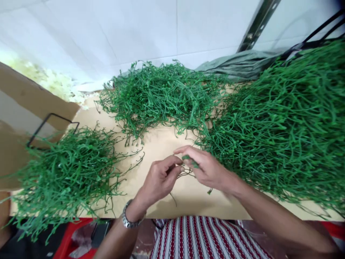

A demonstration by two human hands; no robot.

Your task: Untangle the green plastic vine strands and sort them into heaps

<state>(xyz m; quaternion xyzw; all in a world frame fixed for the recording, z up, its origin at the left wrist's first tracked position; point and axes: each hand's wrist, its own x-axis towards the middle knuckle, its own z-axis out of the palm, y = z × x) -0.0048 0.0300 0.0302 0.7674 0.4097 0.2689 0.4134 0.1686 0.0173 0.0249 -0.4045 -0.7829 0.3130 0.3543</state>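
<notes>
2-handed stem handling: the left hand [161,178] pinches dark stems [186,174]; the right hand [207,167] encloses green stems [185,157]. The next move likely requires steady grip.

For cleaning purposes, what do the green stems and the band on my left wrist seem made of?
Green stems: probably plastic with a faint sheen, judging by their even, vivid green and many similar shapes. Wristband: likely metal, shiny silver, with visible links.

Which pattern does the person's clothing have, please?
The clothing has dark red and white stripes, best seen in the head view.
</notes>
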